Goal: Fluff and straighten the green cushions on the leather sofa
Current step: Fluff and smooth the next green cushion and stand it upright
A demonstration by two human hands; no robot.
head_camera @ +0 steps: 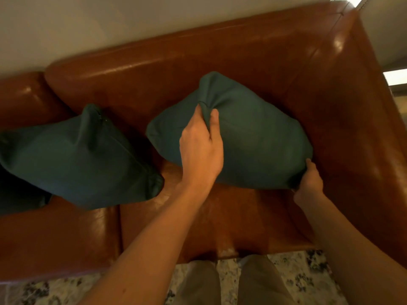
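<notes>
Green cushion [253, 137] held by two hands on the brown sofa [264, 62].

The left hand [201, 148] pinched a fold of cloth near the top. The right hand [309, 181] gripped the bottom corner by the sofa arm. Left of both grips, another green cushion [72, 155] leaned, still dented. A hard tug might make the thin fold slip out, and the cushion would flop down.

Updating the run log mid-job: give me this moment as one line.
step: fluffing | left hand: pinches fabric fold of right cushion | right hand: grips its lower right corner | left cushion: untouched | surface: leather sofa
</notes>
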